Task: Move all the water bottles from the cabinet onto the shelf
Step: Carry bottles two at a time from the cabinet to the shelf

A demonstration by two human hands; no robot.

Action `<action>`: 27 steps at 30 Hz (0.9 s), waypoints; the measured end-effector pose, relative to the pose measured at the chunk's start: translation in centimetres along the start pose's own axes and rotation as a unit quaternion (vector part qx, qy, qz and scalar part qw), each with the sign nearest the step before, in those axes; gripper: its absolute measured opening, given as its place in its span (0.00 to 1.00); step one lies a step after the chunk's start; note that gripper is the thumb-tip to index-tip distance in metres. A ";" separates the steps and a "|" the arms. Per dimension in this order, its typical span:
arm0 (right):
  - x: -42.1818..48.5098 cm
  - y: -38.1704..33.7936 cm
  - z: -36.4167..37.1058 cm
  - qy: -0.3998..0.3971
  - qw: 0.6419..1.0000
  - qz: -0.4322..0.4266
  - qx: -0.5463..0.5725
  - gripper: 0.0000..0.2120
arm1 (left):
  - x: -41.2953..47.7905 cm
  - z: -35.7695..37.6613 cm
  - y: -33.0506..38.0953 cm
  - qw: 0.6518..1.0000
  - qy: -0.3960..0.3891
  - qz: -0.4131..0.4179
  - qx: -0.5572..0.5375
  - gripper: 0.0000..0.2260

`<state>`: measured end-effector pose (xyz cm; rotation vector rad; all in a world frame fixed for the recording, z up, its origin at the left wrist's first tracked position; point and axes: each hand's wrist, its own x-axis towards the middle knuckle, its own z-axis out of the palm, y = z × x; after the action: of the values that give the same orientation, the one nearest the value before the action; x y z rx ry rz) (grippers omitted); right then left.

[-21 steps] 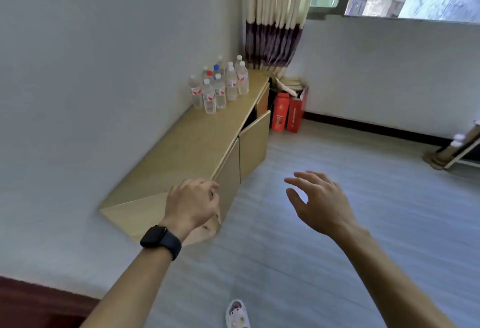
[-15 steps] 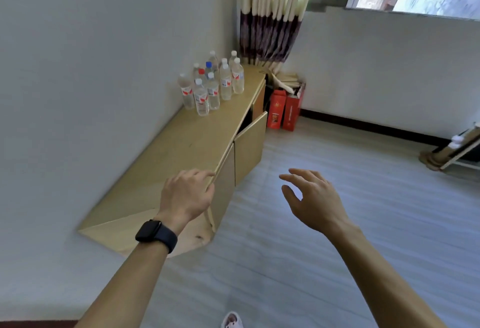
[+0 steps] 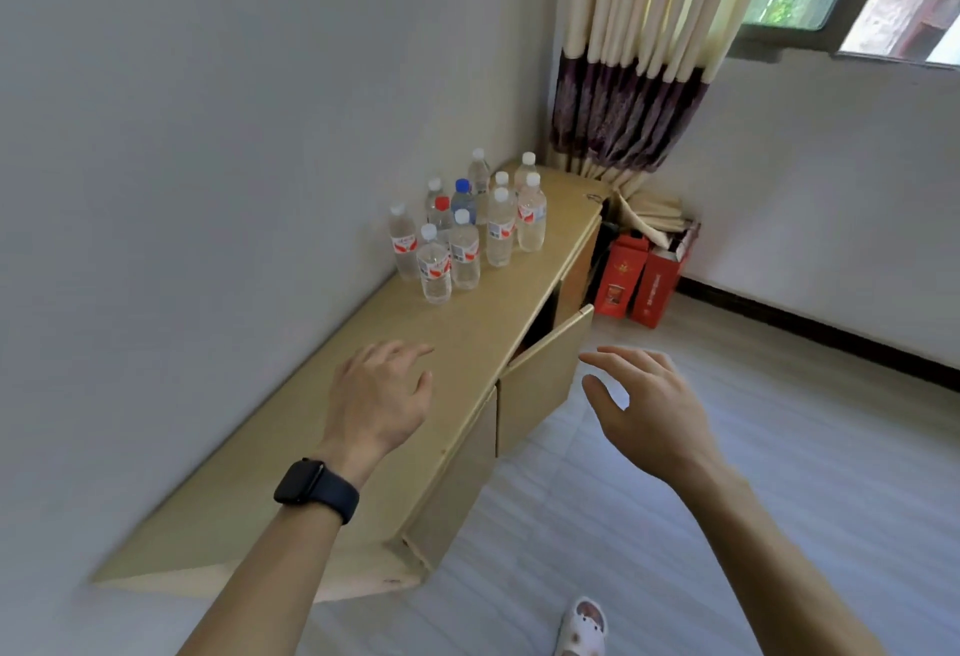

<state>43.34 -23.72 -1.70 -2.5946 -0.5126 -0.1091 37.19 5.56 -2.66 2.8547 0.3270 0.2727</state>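
Observation:
Several clear water bottles (image 3: 470, 226) stand in a cluster on the far end of a long, low wooden cabinet (image 3: 332, 452) against the left wall. Most have white caps, one a blue cap and one a red cap. My left hand (image 3: 378, 398), with a dark watch on the wrist, hovers over the cabinet top with fingers spread, holding nothing. My right hand (image 3: 641, 408) is open in the air in front of the cabinet, just right of a door (image 3: 540, 380) that stands ajar. The inside of the cabinet is dark and hidden.
Two red boxes (image 3: 641, 278) stand on the floor past the cabinet's far end, under a striped curtain (image 3: 631, 62). A black skirting line runs along the right wall. A white slipper (image 3: 582, 627) shows at the bottom. The floor is pale grey planks.
My left hand has left the cabinet's front edge and now hovers open over the top. The view has moved forward and nearer the bottles. My right hand stays open.

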 end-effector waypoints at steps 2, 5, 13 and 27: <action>4.8 1.2 -0.1 -0.018 0.999 -0.032 -0.005 0.14 | 3.4 0.6 0.5 0.999 0.010 -0.033 -0.006 0.17; 12.5 1.4 -0.4 -0.052 0.996 -0.067 -0.014 0.15 | 8.6 0.6 1.0 0.997 0.021 -0.068 -0.009 0.18; 29.4 -0.2 3.3 -0.132 0.980 -0.141 -0.039 0.17 | 20.2 2.7 -2.5 0.988 -0.010 -0.155 -0.003 0.21; 48.1 -3.8 18.5 -0.299 0.945 -0.050 -0.124 0.30 | 36.3 10.8 -10.4 0.981 -0.144 -0.124 -0.040 0.24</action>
<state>86.17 4.49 -8.18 -2.8267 -0.8898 0.6392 72.22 21.79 -10.14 2.6867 0.5881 -0.1711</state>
